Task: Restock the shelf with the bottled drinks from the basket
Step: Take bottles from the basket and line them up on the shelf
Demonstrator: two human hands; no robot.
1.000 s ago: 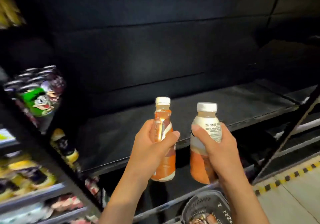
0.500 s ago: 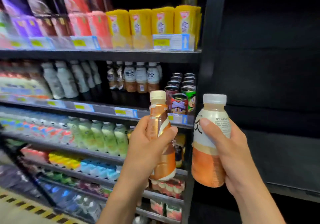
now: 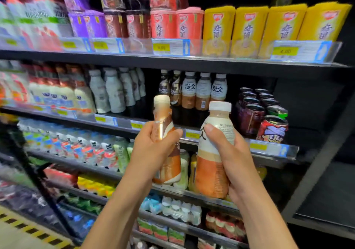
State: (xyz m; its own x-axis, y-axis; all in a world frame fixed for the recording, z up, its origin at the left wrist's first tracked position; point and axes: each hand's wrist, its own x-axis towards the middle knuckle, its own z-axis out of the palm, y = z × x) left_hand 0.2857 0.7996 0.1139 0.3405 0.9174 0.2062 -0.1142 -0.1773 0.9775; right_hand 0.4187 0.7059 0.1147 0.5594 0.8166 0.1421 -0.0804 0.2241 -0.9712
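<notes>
While the head camera has swung from the dark, bare bay it faced a second ago to a fully stocked one, both bottles have stayed in the hands, and the basket, then at the lower edge, has dropped out of view. I take that to mean picking up is done and the right slot is being sought.

At the centre of the frame, the left hand [image 3: 153, 152] grips a slim orange-brown plastic bottle with a cream cap [image 3: 163, 114], thumb across its front and fingers curled round the back. The bottle leans slightly toward 11 o'clock. Just beside it, toward 3 o'clock, the right hand [image 3: 236, 156] is wrapped round a wider cream-and-orange plastic bottle with a white cap [image 3: 211, 177], which it holds upright with the thumb lying across the label. Both forearms rise from the 6 o'clock edge, and the wrists are raised to the level of the black metal shelf with yellow price tags [image 3: 269, 148].

At 12 o'clock from the hands, on that shelf, stands a row of white-capped bottles with brown-and-white labels [image 3: 203, 93] that look like the right-hand bottle. Dark drink cans [image 3: 251, 118] sit at 2 o'clock. The bottles now hang in front of this row, not yet on the shelf; setting them down there seems the likely next step.
</notes>
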